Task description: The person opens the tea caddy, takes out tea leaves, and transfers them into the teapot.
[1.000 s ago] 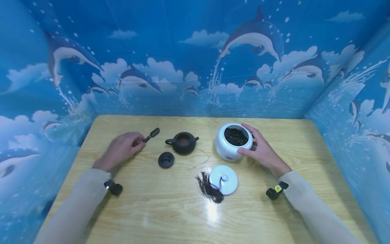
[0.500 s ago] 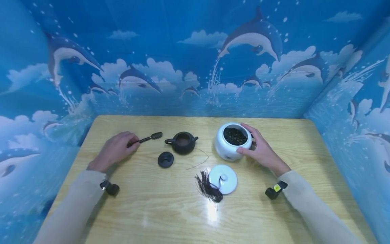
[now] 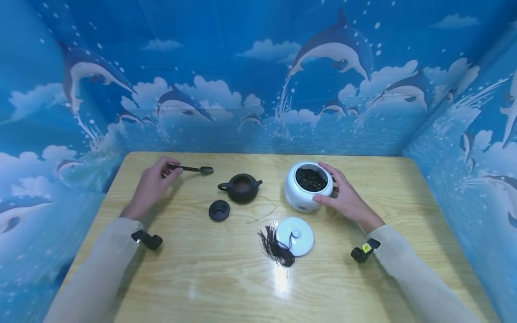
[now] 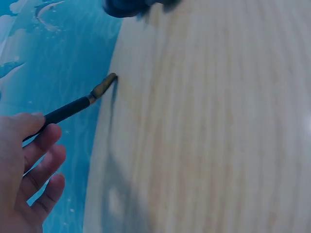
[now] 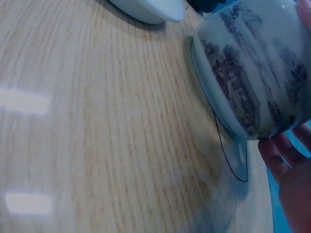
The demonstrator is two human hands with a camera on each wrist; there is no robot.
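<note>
My left hand (image 3: 150, 185) pinches the handle of a small dark tea scoop (image 3: 207, 170) between thumb and fingers, near the table's back left. In the left wrist view the scoop (image 4: 68, 110) points away from the hand, its other fingers loosely bent below. My right hand (image 3: 349, 197) grips the right side of a white porcelain jar (image 3: 295, 197), thumb and fingers spread around its wall. Dark tea leaves (image 3: 311, 180) fill the lidless jar. The right wrist view shows a printed landscape on the jar (image 5: 252, 73). Between the hands stands a small black teapot (image 3: 242, 197), lid off.
The teapot's black lid (image 3: 219, 211) lies in front of it. A white jar lid (image 3: 302, 246) with a dark tassel (image 3: 278, 251) lies before the jar. A thin cord (image 3: 276, 207) curves across the wooden table (image 3: 202, 278). Dolphin-printed cloth (image 3: 226, 130) encloses the back and sides.
My left hand has moved toward the back left with the scoop, which now points rightward instead of diagonally. The right hand still grips the jar in the same place.
</note>
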